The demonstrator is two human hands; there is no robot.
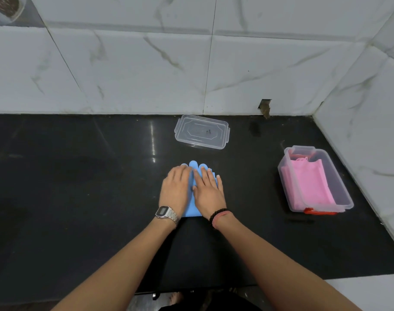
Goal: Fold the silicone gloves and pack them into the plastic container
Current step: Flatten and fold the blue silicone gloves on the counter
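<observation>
Head view: both forearms reach forward over the black countertop (pixel 79 187); the left hand (pixel 176 189) and right hand (pixel 208 190) lie palm-down, side by side, on the blue glove (pixel 192 213); fingers of both are extended and flat, pressing rather than gripping anything; the left wrist carries a metal watch (pixel 165 213), the right a dark bead bracelet (pixel 217 215).

The blue glove sits at mid-counter and is largely covered by the hands; only its fingertips beyond the knuckles, a strip between the hands and its cuff edge near the wrists show; whether it is folded cannot be told.

The plastic container (pixel 339 185) stands open to the right, near the side wall, well apart from the hands; a pink glove (pixel 308 185) lies inside; a red-orange latch shows at its near end; the clear lid (pixel 201 131) lies flat near the back wall.
</observation>
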